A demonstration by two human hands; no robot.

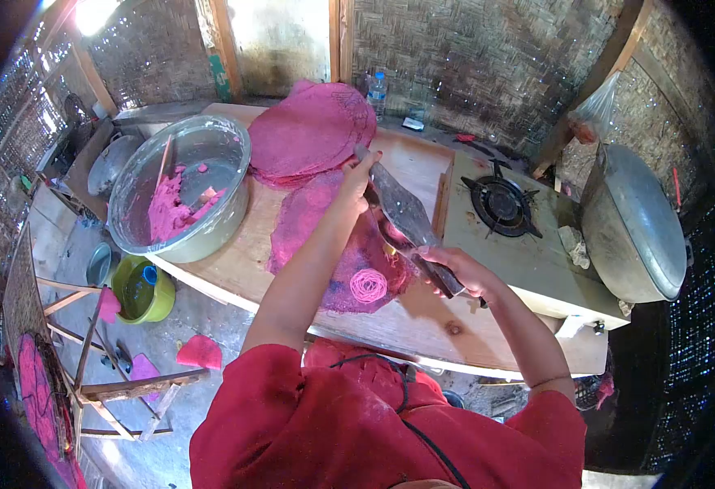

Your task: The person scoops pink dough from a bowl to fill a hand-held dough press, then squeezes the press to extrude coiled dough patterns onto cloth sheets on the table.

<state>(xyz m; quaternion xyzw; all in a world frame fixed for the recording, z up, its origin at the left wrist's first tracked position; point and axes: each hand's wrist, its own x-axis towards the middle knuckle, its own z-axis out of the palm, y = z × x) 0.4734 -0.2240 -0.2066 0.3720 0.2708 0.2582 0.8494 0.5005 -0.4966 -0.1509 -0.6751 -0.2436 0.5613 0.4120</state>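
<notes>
Woven walls rise behind a wooden table, where a stove serves as the landmark. Just left of the stove, a dark wooden press is held up at a slant above the table, something pink showing at its underside. The left hand has its fingers closed on the press's far end; the right hand is wrapped around its near end, beside the stove's front left part. Left of the stove, below the press, a round coil of pink strands lies on a pink-stained mesh sheet. Farther left and back sits a stack of pink round sheets. Well left of the stove, a large basin holds pink dough, with a green bucket on the floor below. At the stove's right end stands a big lidded metal pot; behind and left of the stove is a plastic bottle.
</notes>
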